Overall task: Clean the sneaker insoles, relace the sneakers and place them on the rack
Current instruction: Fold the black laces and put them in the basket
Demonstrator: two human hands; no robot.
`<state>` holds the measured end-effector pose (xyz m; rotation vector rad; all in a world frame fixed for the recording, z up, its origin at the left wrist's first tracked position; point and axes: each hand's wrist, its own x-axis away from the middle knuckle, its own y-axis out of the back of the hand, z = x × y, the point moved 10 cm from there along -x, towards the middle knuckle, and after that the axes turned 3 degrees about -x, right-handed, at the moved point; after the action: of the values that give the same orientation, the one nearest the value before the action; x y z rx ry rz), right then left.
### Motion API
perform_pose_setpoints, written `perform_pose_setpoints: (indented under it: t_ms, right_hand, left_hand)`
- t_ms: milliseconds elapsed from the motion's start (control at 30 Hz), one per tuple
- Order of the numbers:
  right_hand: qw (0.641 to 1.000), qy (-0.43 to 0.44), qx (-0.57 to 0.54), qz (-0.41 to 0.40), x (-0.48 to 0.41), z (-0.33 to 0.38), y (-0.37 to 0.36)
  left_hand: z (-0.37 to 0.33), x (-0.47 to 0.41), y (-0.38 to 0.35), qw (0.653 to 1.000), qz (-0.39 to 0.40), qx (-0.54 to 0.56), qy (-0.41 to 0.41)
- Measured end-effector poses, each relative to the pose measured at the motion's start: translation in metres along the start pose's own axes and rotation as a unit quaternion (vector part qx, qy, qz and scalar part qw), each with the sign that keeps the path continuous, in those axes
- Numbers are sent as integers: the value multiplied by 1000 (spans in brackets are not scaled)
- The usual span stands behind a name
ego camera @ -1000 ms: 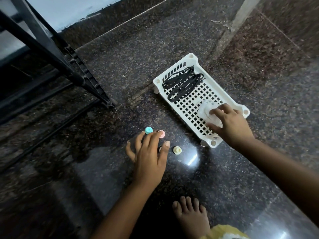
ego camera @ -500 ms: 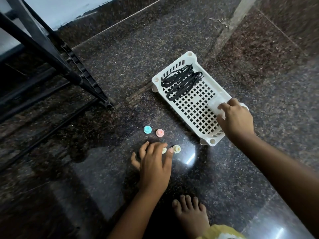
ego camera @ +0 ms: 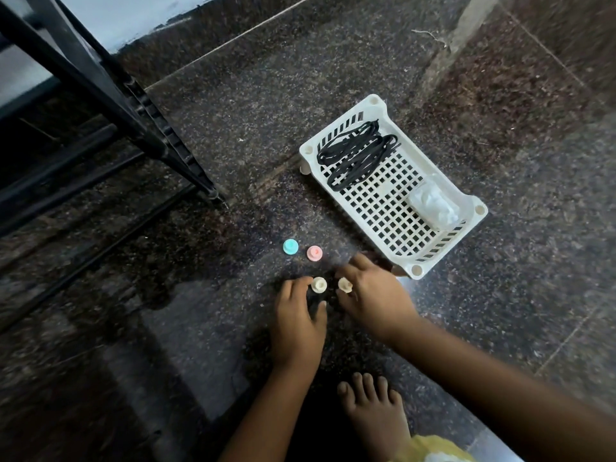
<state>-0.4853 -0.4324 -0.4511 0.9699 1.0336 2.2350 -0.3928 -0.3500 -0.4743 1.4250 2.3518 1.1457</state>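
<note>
While the dark speckled stone floor (ego camera: 500,295) lies open to the right, a black metal rack (ego camera: 100,78) slants in at the upper left. The white lattice plastic basket (ego camera: 480,210) sits just beyond the right hand (ego camera: 376,298) and holds the coiled black shoelaces (ego camera: 356,155) at its far end.

The right fingers (ego camera: 346,271) curl onto one small cream plastic cap (ego camera: 345,284), pinching it. The left hand (ego camera: 296,321) has bent fingers touching a second cream cap (ego camera: 318,284); whether they grip cannot be told. A teal cap (ego camera: 290,246) and a pink cap (ego camera: 314,253) stand apart, just beyond.
</note>
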Motion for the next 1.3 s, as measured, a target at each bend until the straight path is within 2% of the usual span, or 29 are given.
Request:
perform_pose_setpoints:
  t_ms: [100, 200, 467, 600, 733, 833, 1033, 1300]
  right_hand:
    - [999, -21, 5, 31, 5, -15, -20]
    - [1000, -28, 3, 14, 3, -22, -18]
    - [999, 15, 33, 26, -11, -18, -19]
    - [994, 63, -32, -85, -4, -4, 24]
    - [971, 43, -85, -219, -10, -18, 79]
    - [957, 23, -86, -276, -25, -40, 106]
    - [958, -6, -78, -276, -62, -83, 132]
    - [975, 23, -7, -221, -99, -81, 136]
  left_hand:
    - [-1, -4, -8, 1000, 0, -30, -8]
    - [-2, -10, -8, 998, -16, -53, -14]
    - [-3, -21, -8, 997, -34, -55, -52]
    - [-12, -20, 4, 995, -73, -12, -72]
    - [-56, -37, 20, 987, -114, 16, -114]
    - [-85, -66, 22, 987, -124, 17, -103]
    - [-113, -117, 5, 988, -118, -45, -88]
    - [-112, -130, -11, 983, -93, -135, -77]
